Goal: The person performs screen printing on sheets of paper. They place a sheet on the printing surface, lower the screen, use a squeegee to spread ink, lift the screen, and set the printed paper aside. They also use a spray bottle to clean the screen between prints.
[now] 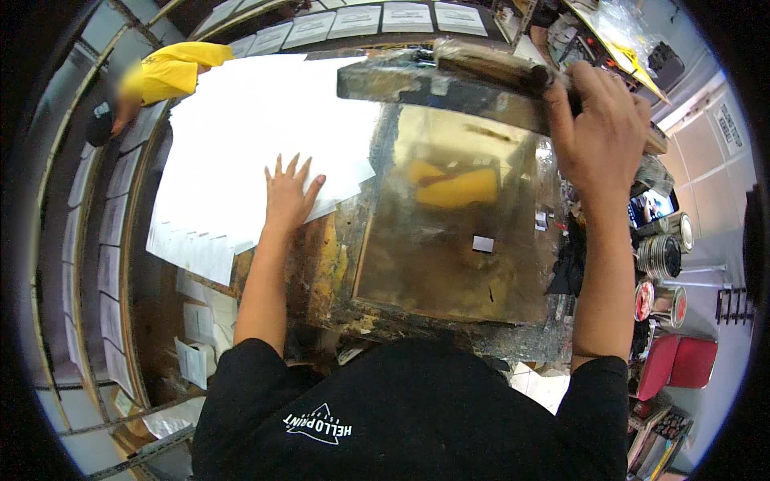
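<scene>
My left hand point(290, 196) lies flat with fingers spread on a wide, fanned stack of white paper sheets point(249, 120). At the upper right, my right hand point(601, 132) has its thumb and fingers closed around the end of a raised, ink-stained screen printing frame point(441, 90). A worn wooden bar point(489, 66), which looks like a squeegee, rests at the frame; my right thumb is near its dark end. Below the frame is a glossy, brownish printing bed point(433, 264) that mirrors something yellow. A small white paper piece point(482, 244) sits on it.
A person in a yellow shirt point(172, 72) bends at the far left beside racks point(120, 192) holding printed sheets. More printed sheets point(353, 22) line the back. Cans point(659, 256), a lit phone point(651, 208) and a red chair point(682, 365) are on the right.
</scene>
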Tool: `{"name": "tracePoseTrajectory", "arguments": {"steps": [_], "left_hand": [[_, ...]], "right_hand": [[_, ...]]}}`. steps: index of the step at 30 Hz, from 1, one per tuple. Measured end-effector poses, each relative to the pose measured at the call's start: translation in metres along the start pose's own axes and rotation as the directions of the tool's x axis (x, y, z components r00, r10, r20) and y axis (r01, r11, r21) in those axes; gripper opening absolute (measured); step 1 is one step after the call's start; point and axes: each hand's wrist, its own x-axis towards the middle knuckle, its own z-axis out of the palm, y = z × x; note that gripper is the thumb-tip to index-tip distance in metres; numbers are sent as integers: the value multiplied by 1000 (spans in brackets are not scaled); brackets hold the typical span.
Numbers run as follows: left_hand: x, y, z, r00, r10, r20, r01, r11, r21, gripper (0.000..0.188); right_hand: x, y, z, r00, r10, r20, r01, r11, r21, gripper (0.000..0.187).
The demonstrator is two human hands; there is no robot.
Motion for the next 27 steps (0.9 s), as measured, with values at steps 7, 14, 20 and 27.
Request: {"name": "tracePoseTrajectory", "arguments": {"steps": [7,14,20,27], "left_hand": [[4,87,26,928,372,-8,-366,911,-189,101],[28,247,14,710,699,-81,-683,657,-318,107],[17,283,12,663,744,-81,-717,600,-354,113],[10,286,5,644,762,-72,-714,565,-413,113]], "right_hand": [[11,0,-2,999,25,42,-24,1000,-8,36],[25,8,4,995,40,87,-46,996,75,45],[27,13,6,999,7,53,-10,998,63,50],[36,2,-4,995,76,64,-81,994,77,54]]}}
